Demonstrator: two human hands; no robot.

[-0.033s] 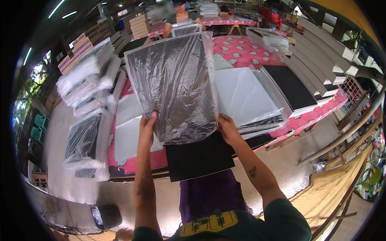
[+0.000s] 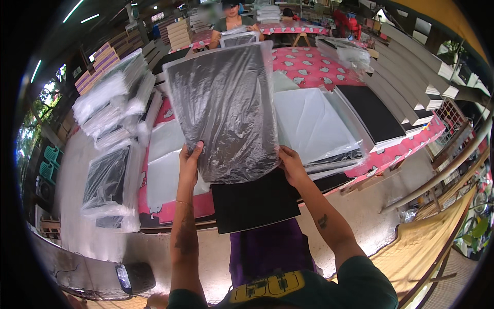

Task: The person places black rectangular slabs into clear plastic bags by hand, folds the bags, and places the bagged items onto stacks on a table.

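A large black board in a clear, wrinkled plastic bag (image 2: 224,110) is tilted up in front of me above the table. My left hand (image 2: 190,156) is closed on its lower left edge, thumb on the front and fingers mostly hidden behind. At the lower right corner my right hand (image 2: 291,162) pinches the bag's edge. Below the bag, a bare black board (image 2: 257,208) juts past the table's near edge; its upper part is hidden. Milky clear plastic sheets (image 2: 316,121) lie to the right of the bag, and more plastic sheets (image 2: 167,180) to the left.
Bagged black boards (image 2: 108,175) are piled at the left. On the right, a black-topped board stack (image 2: 370,113) and long pale stacks (image 2: 411,67) stand on the pink patterned tablecloth (image 2: 309,64). Across the table, another person (image 2: 234,23) holds a bagged board.
The bagged board's left side has shifted slightly to the right, and the plastic's wrinkles lie differently. Both hands keep their hold.
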